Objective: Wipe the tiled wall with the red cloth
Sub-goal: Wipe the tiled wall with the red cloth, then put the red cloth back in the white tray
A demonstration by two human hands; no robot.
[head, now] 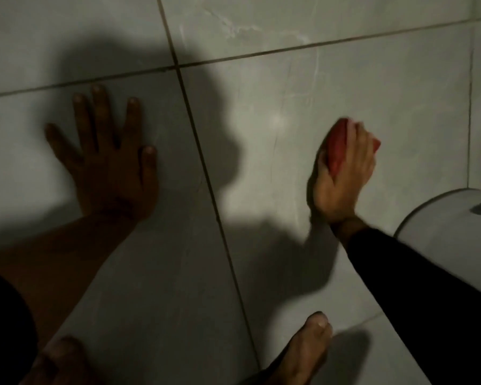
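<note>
My left hand (109, 162) lies flat against the tiled wall (289, 93), fingers spread wide and pointing up, palm pressed to the tile just left of a dark vertical grout line (203, 162). It holds nothing. The forearm behind it is bare and runs down toward the lower left corner, mostly in shadow.

My right hand (342, 179) is well apart from the left, on the far side of that grout line, and it is clamped around the red cloth (338, 145). The cloth is bunched up inside my grip, showing red between the thumb and the curled fingers and peeking out at the knuckle side. Hand and cloth are slightly blurred, and they sit against the lit part of the tile. The wrist is bent, and the forearm behind it, in a black sleeve (417, 295), reaches in from the lower right.

Just right of that arm is a rounded white fixture (450, 218) with a grey top. My bare feet (303, 354) show at the bottom edge.
</note>
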